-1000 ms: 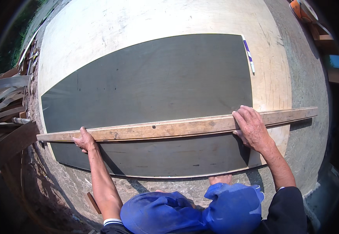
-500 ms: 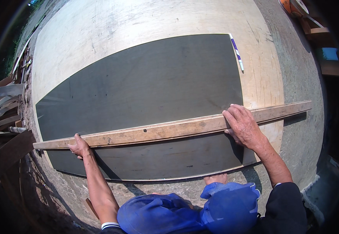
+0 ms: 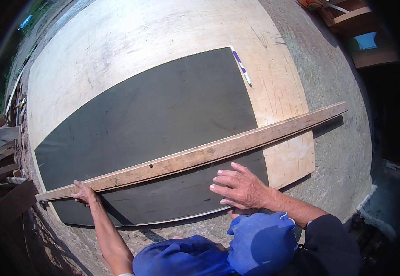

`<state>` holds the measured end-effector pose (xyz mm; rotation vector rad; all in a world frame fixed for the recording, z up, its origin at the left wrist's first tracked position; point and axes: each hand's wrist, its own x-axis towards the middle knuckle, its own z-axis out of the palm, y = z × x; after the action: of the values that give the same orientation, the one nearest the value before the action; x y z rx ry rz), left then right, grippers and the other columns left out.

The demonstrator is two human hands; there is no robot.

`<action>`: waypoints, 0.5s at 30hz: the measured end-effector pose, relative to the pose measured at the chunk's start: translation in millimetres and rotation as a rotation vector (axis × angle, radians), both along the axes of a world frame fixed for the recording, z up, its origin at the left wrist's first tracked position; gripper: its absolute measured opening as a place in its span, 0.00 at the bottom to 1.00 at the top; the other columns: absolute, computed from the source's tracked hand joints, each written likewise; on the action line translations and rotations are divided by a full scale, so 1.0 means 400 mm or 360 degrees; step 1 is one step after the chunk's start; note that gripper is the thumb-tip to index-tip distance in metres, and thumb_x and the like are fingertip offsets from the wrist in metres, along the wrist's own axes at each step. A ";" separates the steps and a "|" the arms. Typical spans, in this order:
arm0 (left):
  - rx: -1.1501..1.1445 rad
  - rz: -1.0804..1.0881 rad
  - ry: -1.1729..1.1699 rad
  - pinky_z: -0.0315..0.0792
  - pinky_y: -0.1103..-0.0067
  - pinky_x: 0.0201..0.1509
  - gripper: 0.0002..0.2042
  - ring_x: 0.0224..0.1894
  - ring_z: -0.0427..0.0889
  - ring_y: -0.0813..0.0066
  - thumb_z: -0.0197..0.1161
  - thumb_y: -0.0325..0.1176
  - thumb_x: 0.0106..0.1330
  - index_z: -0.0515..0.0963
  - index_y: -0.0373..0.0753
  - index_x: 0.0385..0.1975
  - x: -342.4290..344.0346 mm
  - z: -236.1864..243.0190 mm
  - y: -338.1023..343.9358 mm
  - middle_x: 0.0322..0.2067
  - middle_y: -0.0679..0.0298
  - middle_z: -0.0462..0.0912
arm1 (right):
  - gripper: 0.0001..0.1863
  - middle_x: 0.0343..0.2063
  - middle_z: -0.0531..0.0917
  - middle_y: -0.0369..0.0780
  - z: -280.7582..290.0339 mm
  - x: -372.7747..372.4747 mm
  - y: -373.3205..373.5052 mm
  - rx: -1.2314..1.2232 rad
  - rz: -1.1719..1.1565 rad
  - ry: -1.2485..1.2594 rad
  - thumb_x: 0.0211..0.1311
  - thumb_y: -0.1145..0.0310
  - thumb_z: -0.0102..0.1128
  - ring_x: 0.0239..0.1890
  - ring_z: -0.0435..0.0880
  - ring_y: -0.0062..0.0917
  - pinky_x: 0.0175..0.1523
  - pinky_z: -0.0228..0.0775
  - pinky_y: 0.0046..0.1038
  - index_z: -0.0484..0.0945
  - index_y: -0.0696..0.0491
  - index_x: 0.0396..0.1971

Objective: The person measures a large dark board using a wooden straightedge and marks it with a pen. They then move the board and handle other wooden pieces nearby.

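Note:
My left hand (image 3: pixel 84 194) grips the left end of a long wooden batten (image 3: pixel 200 153), fingers wrapped at its edge. The batten lies slantwise across a dark grey panel (image 3: pixel 158 110) with a curved far edge, reaching past the panel on both sides. Beneath these is a pale plywood sheet (image 3: pixel 280 87). My right hand (image 3: pixel 242 187) hovers below the batten with fingers spread, holding nothing. A white and purple marker (image 3: pixel 240 65) lies along the panel's right edge. My knees in blue cloth (image 3: pixel 259 239) are at the lower edge.
Rough concrete (image 3: pixel 342 152) surrounds the sheet. Jumbled offcuts and strips of wood (image 3: pixel 0 161) lie along the left. At the upper right are wooden pieces (image 3: pixel 354 20) and an orange object (image 3: pixel 310 3), with a dark gap below them.
My right hand has let go of the batten and moved down and left, fingers opening. My left hand still grips. The view has turned, so the scene looks more slanted.

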<state>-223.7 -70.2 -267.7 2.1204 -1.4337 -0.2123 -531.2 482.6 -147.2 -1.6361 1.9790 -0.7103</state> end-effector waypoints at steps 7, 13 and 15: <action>-0.0085 -0.0642 0.0517 0.50 0.61 0.78 0.38 0.78 0.50 0.52 0.47 0.59 0.76 0.54 0.37 0.75 0.007 0.206 0.170 0.77 0.44 0.45 | 0.20 0.49 0.84 0.42 0.007 0.072 0.035 -0.0159 0.0025 -0.0414 0.63 0.64 0.69 0.50 0.85 0.35 0.56 0.78 0.39 0.81 0.51 0.54; 0.0857 -0.2132 0.0859 0.62 0.59 0.73 0.33 0.63 0.78 0.53 0.52 0.58 0.75 0.75 0.30 0.61 0.069 0.776 0.637 0.62 0.47 0.77 | 0.22 0.41 0.86 0.48 0.263 -0.060 -0.026 -0.0524 -0.0344 -0.1273 0.73 0.53 0.56 0.46 0.85 0.36 0.53 0.79 0.37 0.81 0.57 0.52; 0.0957 -0.2659 0.0406 0.64 0.59 0.72 0.27 0.63 0.79 0.56 0.62 0.52 0.70 0.79 0.33 0.56 0.065 0.852 0.737 0.60 0.48 0.79 | 0.19 0.40 0.86 0.46 0.376 -0.014 -0.081 -0.0642 0.0204 -0.1684 0.71 0.55 0.58 0.47 0.85 0.37 0.54 0.78 0.39 0.82 0.56 0.48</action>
<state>-197.6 224.6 73.0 0.5436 -2.7478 -1.5475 -536.6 450.0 3.2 -1.1347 0.9924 -1.5751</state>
